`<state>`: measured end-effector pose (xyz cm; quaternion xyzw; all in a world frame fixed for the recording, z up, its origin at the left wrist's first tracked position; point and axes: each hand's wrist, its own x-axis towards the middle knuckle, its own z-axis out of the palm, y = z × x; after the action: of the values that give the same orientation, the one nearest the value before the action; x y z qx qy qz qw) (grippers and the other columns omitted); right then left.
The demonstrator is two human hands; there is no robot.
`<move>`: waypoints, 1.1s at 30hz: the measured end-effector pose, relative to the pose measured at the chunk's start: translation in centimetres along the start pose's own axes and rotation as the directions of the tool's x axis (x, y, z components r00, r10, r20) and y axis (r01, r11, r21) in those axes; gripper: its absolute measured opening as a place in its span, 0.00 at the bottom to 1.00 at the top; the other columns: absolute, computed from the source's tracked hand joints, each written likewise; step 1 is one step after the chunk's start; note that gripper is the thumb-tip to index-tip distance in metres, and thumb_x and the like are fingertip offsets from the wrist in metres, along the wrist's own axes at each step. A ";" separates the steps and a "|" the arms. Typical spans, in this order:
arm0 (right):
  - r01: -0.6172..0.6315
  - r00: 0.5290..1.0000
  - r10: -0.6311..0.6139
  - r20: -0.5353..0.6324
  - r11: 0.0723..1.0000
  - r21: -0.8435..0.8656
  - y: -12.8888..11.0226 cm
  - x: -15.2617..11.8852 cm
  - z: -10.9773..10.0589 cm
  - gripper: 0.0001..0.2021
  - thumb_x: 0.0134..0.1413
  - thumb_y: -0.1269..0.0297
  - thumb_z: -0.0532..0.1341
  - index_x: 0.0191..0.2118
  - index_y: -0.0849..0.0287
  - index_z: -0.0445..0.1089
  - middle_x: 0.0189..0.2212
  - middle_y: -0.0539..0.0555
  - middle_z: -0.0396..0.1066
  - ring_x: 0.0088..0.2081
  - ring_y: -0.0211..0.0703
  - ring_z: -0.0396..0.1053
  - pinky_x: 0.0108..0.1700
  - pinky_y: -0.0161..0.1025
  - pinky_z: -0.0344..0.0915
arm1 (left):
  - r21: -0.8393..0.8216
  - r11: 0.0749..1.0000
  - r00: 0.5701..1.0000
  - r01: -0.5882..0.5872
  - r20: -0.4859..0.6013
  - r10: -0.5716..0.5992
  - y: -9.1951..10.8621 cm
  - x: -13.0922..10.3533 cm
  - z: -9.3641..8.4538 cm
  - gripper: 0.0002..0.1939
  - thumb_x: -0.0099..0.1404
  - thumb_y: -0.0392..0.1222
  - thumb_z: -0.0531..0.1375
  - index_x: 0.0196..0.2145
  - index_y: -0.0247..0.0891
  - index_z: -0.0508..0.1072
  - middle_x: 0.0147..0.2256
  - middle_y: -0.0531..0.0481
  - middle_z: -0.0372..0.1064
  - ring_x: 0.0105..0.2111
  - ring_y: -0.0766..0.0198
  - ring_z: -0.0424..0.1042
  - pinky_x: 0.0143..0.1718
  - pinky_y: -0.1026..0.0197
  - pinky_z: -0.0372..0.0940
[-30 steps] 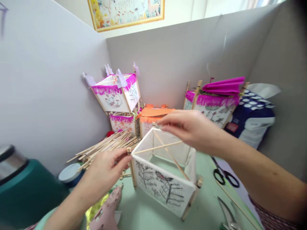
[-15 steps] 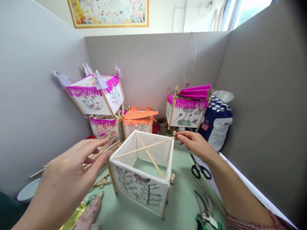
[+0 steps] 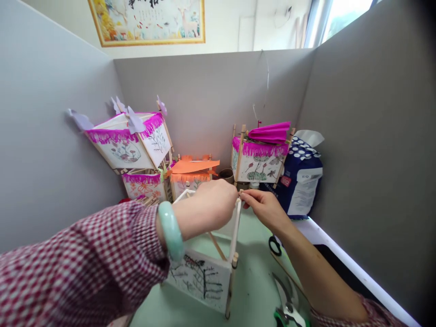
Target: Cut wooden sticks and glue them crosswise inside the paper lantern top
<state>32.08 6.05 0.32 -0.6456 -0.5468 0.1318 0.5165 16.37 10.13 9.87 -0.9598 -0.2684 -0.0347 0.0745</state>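
A square white paper lantern [image 3: 204, 284] with stick corner posts and a dark tree drawing stands on the green table. My left hand [image 3: 214, 204], with a pale green bangle [image 3: 170, 231] at its wrist, reaches across the lantern's open top to the far right corner. Its fingers are curled in a closed shape, but their tips and anything in them are hidden. From the right, my right hand [image 3: 260, 202] pinches the top of that corner's wooden stick [image 3: 241, 192]. The two hands almost meet there. One crossing stick [image 3: 217, 246] shows inside the lantern.
Pruning shears [image 3: 288, 299] and black-handled scissors [image 3: 275, 245] lie at the right. Behind stand a pink-fringed lantern [image 3: 262, 163], stacked lanterns [image 3: 127, 152], an orange-topped lantern [image 3: 194, 170] and a blue tissue pack [image 3: 304, 177]. Grey partitions [image 3: 211, 100] enclose the table.
My left hand has swung from the lantern's left side over its top to the far right corner. My right hand stays at that corner. The view has shifted slightly.
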 end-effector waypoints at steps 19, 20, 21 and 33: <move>0.005 1.000 -0.005 -0.015 0.999 0.033 -0.3 -0.1 0.0 0.14 0.54 0.59 0.56 0.33 0.62 0.76 0.25 0.52 0.73 0.28 0.41 0.69 0.32 0.35 0.61 | -0.025 1.000 1.000 0.017 0.005 -0.017 -0.9 2.7 2.7 0.12 0.58 0.34 0.55 0.32 0.32 0.79 0.29 0.38 0.75 0.33 0.54 0.75 0.32 0.60 0.64; 0.001 1.000 -0.001 -0.019 1.000 0.030 -0.2 0.0 0.0 0.14 0.54 0.59 0.56 0.33 0.62 0.76 0.25 0.52 0.73 0.28 0.41 0.69 0.32 0.35 0.60 | -0.024 1.000 1.000 0.016 0.004 -0.016 -0.9 2.8 2.8 0.12 0.57 0.34 0.55 0.32 0.33 0.79 0.29 0.38 0.75 0.32 0.54 0.74 0.31 0.60 0.64; -0.002 1.000 0.003 -0.025 1.000 0.027 -0.1 0.0 0.1 0.14 0.53 0.59 0.56 0.32 0.62 0.76 0.25 0.52 0.73 0.28 0.41 0.69 0.32 0.35 0.60 | -0.025 1.000 1.000 0.019 0.004 -0.019 -1.0 2.9 2.8 0.12 0.57 0.34 0.55 0.32 0.33 0.79 0.28 0.39 0.75 0.31 0.54 0.74 0.30 0.60 0.64; -0.004 0.999 0.005 -0.048 1.000 0.020 0.1 0.0 0.1 0.14 0.53 0.58 0.57 0.31 0.61 0.76 0.24 0.51 0.72 0.28 0.41 0.68 0.32 0.36 0.59 | -0.074 0.994 0.997 0.075 0.033 -0.073 -0.8 3.0 2.8 0.12 0.57 0.33 0.55 0.32 0.33 0.80 0.31 0.40 0.76 0.34 0.55 0.74 0.35 0.60 0.65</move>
<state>32.04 6.09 0.22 -0.6445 -0.5315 0.1228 0.5357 18.57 12.73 7.51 -0.9518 -0.3033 -0.0329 0.0327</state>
